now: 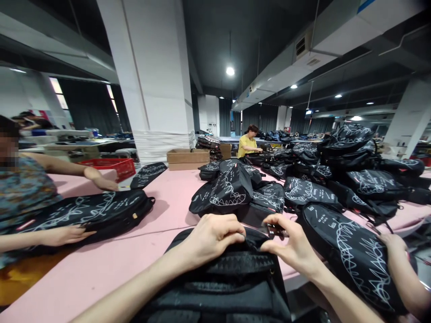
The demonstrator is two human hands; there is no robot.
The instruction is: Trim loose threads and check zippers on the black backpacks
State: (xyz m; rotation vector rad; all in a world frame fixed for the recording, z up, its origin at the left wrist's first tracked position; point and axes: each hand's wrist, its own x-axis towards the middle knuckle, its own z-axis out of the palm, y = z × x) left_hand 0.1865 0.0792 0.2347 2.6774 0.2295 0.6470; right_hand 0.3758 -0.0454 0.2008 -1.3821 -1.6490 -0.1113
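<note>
A black backpack [229, 282] lies in front of me on the pink table [111, 264], its mesh back side up. My left hand [212, 235] pinches the top edge of the backpack with fingers closed on the fabric. My right hand [291, 244] grips the same top edge a little to the right, and a small dark red-marked tool or clip [274, 230] shows between its thumb and fingers. Both forearms reach in from below.
A pile of black backpacks with white line prints [323, 179] covers the table's right and far side. A co-worker on the left handles a flat backpack [97, 211]. Another person's arm [400, 269] enters at right. A cardboard box [187, 158], red crate [116, 167] and white pillar [155, 76] stand behind.
</note>
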